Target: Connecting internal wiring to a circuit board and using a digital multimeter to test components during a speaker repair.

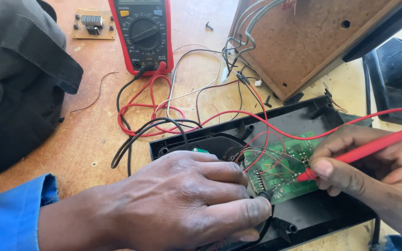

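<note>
At the lower centre of the frame the left hand (187, 200), in a blue sleeve (12, 214), lies knuckles up over the near edge of a black plastic housing (312, 214) and pinches a black probe (264, 195) between thumb and forefinger, its tip resting on the lower left edge of a green circuit board (282, 167). From the right edge of the frame the right hand (373, 176) comes in, fingers closed around a red probe (364, 149) held like a pen, with its tip set on the board near the middle, just beside the thumb. The circuit board lies inside the black housing, slightly right of the frame's centre, between the two hands, with thin red and dark wires crossing its top. The housing sits on an orange-brown bench (84, 139). At the top centre a red multimeter (144, 32) lies flat on the bench, its dial in view; a red lead (140, 109) and a black lead (136, 135) loop from its lower end across the bench toward the housing. At the upper left a small board with a digit display (93, 23) lies beside the multimeter. A dark cloth bag (19, 79) fills the left side of the frame. At the upper right a brown fibreboard panel (303, 42) stands tilted, with grey and white wires (243, 28) trailing from its left edge down toward the housing.
</note>
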